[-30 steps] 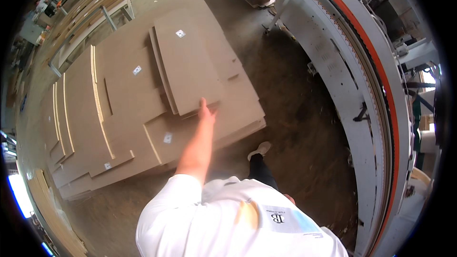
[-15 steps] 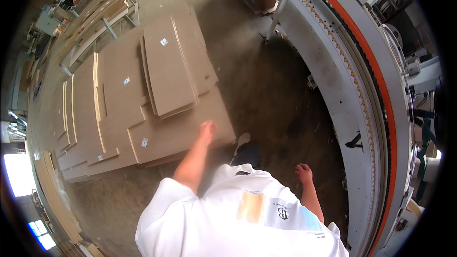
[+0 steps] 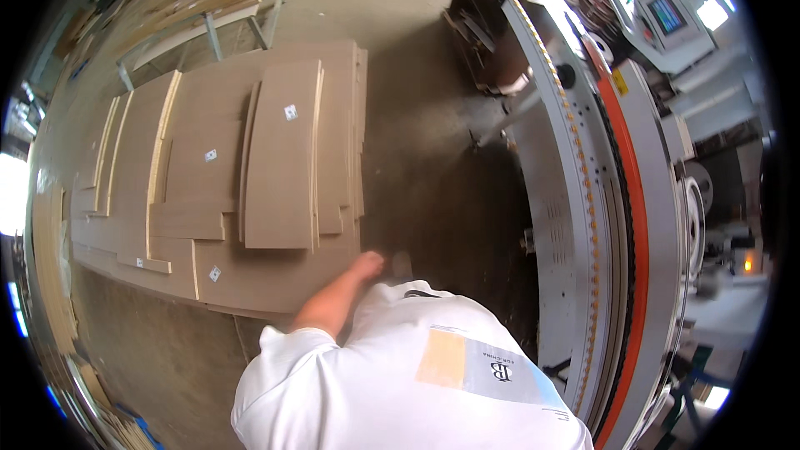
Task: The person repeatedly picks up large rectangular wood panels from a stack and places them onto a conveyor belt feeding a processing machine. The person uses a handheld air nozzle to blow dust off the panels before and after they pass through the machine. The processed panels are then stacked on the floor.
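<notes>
My left hand (image 3: 367,264) hangs beside my body, slightly blurred, with its fingers curled in and nothing visible in them. It is nearest to the right front corner of a low, wide stack of brown boards (image 3: 275,279), and I see no grip on the boards. On top of that stack lies a narrower pile of brown panels (image 3: 279,167) with pale cut edges and a small white label (image 3: 290,112). My right hand is out of sight.
A long grey machine with an orange strip (image 3: 635,200) and a row of yellow rollers (image 3: 575,142) runs along the right. Beyond it stands a control panel with a screen (image 3: 667,14). A metal rack (image 3: 212,37) with wood strips is at the far left. Dark floor lies between stack and machine.
The view has turned right and moved forward. My left hand now appears closer to my body, by the stack's corner. My right hand has gone out of view.
</notes>
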{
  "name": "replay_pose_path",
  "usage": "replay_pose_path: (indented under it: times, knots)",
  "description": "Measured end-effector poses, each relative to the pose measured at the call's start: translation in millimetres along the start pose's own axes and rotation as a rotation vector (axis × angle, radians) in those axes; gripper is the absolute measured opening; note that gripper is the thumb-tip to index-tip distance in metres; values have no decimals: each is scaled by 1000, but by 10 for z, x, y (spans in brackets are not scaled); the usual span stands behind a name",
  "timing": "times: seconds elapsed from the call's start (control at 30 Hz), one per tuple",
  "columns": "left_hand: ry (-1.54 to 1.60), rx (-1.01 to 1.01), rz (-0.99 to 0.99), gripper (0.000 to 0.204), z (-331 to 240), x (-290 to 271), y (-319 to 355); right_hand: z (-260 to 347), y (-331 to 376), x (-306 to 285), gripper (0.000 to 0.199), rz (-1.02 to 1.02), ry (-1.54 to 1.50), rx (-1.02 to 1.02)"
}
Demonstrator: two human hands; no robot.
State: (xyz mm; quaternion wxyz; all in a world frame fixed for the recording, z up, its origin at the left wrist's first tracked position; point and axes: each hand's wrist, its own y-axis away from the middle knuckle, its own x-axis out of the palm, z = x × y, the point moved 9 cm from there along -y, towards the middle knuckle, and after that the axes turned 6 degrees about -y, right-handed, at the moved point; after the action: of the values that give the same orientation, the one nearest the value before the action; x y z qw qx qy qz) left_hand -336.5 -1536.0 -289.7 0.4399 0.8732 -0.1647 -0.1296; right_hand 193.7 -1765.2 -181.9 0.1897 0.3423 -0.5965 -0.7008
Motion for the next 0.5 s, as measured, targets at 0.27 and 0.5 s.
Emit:
replay_pose_path:
  times: [0.27, 0.5]
  knots:
    - [19, 203, -245, 25, -1732, -930, -699, 1563, -766, -2308, 17, -463, -489, -707]
    - [31, -7, -669, 23, -1337, -1509, -1098, 4060, -1516, -4224, 27, -147, -527, -376]
